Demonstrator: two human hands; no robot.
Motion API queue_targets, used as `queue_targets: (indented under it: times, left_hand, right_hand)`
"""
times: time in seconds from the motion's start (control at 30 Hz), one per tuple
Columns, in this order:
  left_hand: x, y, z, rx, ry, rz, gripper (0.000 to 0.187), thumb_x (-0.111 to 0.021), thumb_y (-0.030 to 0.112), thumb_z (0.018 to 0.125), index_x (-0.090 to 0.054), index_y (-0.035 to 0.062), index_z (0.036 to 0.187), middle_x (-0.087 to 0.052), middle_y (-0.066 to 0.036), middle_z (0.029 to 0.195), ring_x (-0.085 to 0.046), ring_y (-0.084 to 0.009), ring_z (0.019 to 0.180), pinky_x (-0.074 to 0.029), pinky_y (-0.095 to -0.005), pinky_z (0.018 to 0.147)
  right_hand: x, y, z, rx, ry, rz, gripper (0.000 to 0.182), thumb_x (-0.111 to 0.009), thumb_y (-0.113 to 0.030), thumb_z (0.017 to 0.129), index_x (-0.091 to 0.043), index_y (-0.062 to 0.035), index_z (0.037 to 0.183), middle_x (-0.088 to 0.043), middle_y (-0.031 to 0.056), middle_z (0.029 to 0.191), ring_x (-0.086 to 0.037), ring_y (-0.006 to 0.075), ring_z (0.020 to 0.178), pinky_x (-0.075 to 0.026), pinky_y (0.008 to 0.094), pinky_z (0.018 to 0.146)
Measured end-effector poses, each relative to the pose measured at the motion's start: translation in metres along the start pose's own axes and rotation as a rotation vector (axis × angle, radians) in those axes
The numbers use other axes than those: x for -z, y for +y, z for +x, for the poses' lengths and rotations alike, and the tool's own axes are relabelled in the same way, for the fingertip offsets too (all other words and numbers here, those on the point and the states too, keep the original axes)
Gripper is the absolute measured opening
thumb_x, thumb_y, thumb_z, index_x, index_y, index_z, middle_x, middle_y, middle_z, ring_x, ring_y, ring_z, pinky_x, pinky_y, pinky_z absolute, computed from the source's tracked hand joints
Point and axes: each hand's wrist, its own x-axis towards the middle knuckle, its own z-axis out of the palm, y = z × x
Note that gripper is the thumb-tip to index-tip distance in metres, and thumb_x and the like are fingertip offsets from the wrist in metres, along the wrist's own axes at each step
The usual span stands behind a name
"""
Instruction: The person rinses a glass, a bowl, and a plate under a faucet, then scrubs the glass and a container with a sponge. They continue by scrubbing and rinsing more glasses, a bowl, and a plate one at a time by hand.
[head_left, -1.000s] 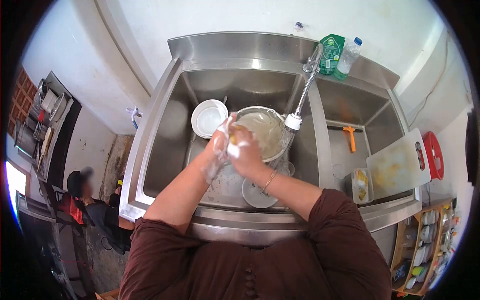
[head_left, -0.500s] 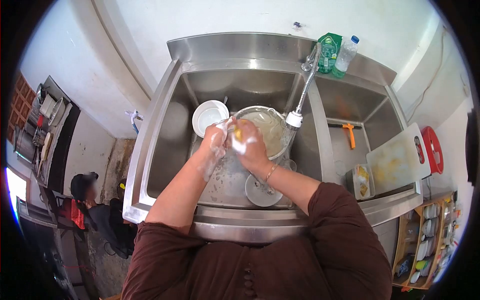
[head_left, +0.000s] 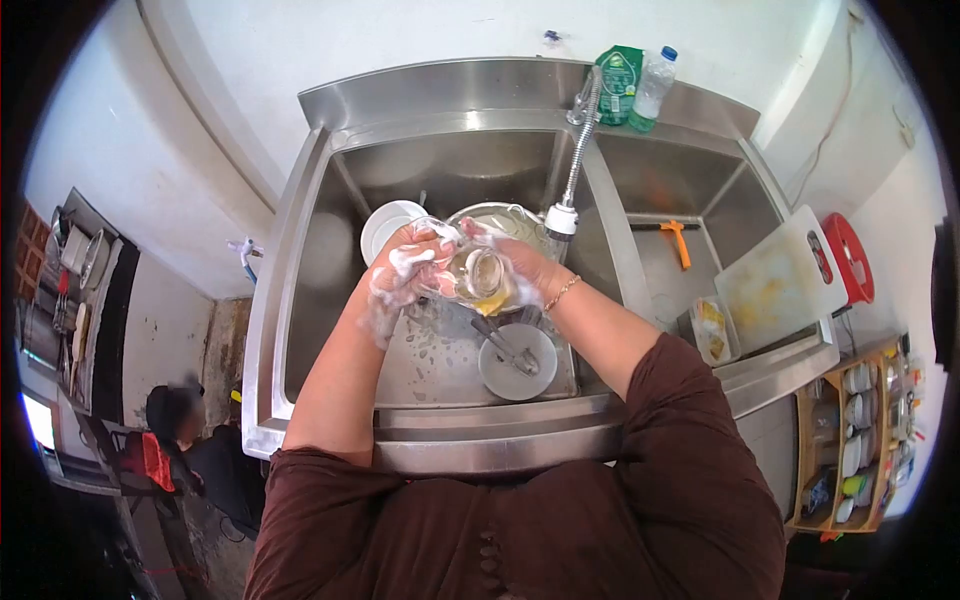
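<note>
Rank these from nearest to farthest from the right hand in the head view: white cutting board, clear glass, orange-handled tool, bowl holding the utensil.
1. Clear glass: between the left hand and right hand.
2. Bowl holding the utensil: below, near the sink's front.
3. Orange-handled tool: right, in the other basin.
4. White cutting board: farther right.

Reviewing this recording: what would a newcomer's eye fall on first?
Probably the foamy left hand and right hand with a clear glass between them, over the larger basin. Then bright colours: an orange-handled tool in the smaller basin and a green pouch standing behind the basins.
</note>
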Motion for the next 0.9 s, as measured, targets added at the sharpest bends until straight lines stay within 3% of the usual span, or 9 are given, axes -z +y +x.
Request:
queue_targets:
  times: [0.17, 0.2, 0.33, 0.5, 0.57, 0.6, 0.7, 0.77, 0.9]
  left_hand:
    - [-0.011, -0.007, 0.002, 0.001, -0.183, -0.303, 0.016, -0.067, 0.014, 0.077, -0.056, 0.0087, 0.086, -0.057, 0.000, 0.076, -0.054, -0.0092, 0.059, -0.046, -0.0207, 0.049]
    - [-0.012, -0.005, 0.003, 0.001, -0.305, -0.254, 0.019, -0.067, 0.015, 0.077, -0.056, 0.0076, 0.090, -0.057, -0.001, 0.082, -0.056, -0.0108, 0.067, -0.048, -0.0228, 0.061]
    - [-0.020, -0.004, 0.004, -0.061, -0.150, -0.018, 0.036, -0.065, 0.023, 0.079, -0.054, 0.0035, 0.107, -0.058, -0.006, 0.103, -0.057, -0.0181, 0.094, -0.046, -0.0311, 0.083]
    - [-0.032, -0.007, 0.004, 0.030, -0.068, -0.119, 0.050, -0.057, 0.039, 0.083, -0.049, 0.0020, 0.115, -0.057, -0.012, 0.108, -0.054, -0.0241, 0.104, -0.046, -0.0405, 0.087]
    - [-0.043, -0.005, 0.000, 0.457, 0.204, -0.254, 0.058, -0.046, 0.051, 0.086, -0.047, 0.0027, 0.119, -0.054, -0.014, 0.115, -0.051, -0.0280, 0.109, -0.044, -0.0426, 0.091]
    - [-0.041, -0.012, 0.001, 0.452, 0.297, -0.216, 0.060, -0.044, 0.054, 0.085, -0.043, 0.0064, 0.122, -0.057, -0.014, 0.110, -0.056, -0.0313, 0.100, -0.042, -0.0535, 0.088]
    - [-0.003, -0.035, 0.018, 0.260, 0.215, -0.337, 0.057, -0.042, 0.053, 0.086, -0.045, 0.0072, 0.120, -0.056, -0.014, 0.110, -0.057, -0.0302, 0.100, -0.043, -0.0523, 0.088]
    - [0.037, -0.057, 0.033, 0.057, 0.281, -0.301, 0.030, -0.050, 0.036, 0.087, -0.055, 0.0075, 0.095, -0.060, -0.011, 0.083, -0.061, -0.0240, 0.075, -0.051, -0.0415, 0.066]
    - [0.022, -0.043, 0.021, 0.138, 0.426, -0.341, 0.021, -0.050, 0.027, 0.087, -0.055, 0.0066, 0.089, -0.059, -0.009, 0.076, -0.059, -0.0238, 0.067, -0.050, -0.0388, 0.060]
  right_hand:
    - [0.003, -0.014, -0.018, -0.053, -0.066, -0.040, 0.031, -0.064, -0.035, 0.081, -0.057, -0.0104, 0.098, -0.061, 0.0021, 0.089, -0.061, 0.0127, 0.076, -0.051, 0.0307, 0.069]
    - [0.002, -0.014, -0.019, -0.051, -0.064, -0.038, 0.031, -0.064, -0.035, 0.081, -0.057, -0.0104, 0.098, -0.061, 0.0021, 0.089, -0.061, 0.0127, 0.076, -0.051, 0.0307, 0.069]
    - [-0.005, -0.013, -0.018, 0.048, -0.004, 0.032, 0.034, -0.066, -0.028, 0.080, -0.058, -0.0035, 0.103, -0.063, 0.0066, 0.091, -0.062, 0.0159, 0.078, -0.051, 0.0308, 0.070]
    - [0.017, 0.000, 0.006, 0.257, 0.183, -0.026, 0.036, -0.070, -0.020, 0.076, -0.058, 0.0050, 0.099, -0.064, 0.0091, 0.090, -0.062, 0.0152, 0.078, -0.051, 0.0301, 0.065]
    - [0.032, 0.008, 0.016, 0.548, 0.663, -0.656, 0.046, -0.073, -0.028, 0.073, -0.057, 0.0057, 0.100, -0.065, 0.0096, 0.082, -0.063, 0.0171, 0.075, -0.050, 0.0319, 0.062]
    - [0.016, 0.006, 0.009, 0.533, 0.852, -0.982, 0.049, -0.073, -0.029, 0.068, -0.057, 0.0026, 0.102, -0.065, 0.0114, 0.076, -0.064, 0.0223, 0.074, -0.049, 0.0356, 0.061]
    - [-0.025, 0.032, -0.006, 0.549, 0.926, -1.555, 0.036, -0.070, -0.019, 0.067, -0.060, -0.0015, 0.097, -0.064, 0.0115, 0.079, -0.063, 0.0277, 0.069, -0.049, 0.0363, 0.063]
    - [-0.043, 0.057, -0.008, 0.685, 0.668, -1.574, 0.033, -0.069, -0.021, 0.065, -0.060, -0.0050, 0.093, -0.062, 0.0132, 0.074, -0.061, 0.0316, 0.070, -0.048, 0.0406, 0.068]
    - [-0.024, 0.070, 0.000, 0.935, 0.341, -2.018, 0.027, -0.065, -0.019, 0.065, -0.060, -0.0054, 0.088, -0.061, 0.0129, 0.071, -0.061, 0.0292, 0.070, -0.047, 0.0413, 0.070]
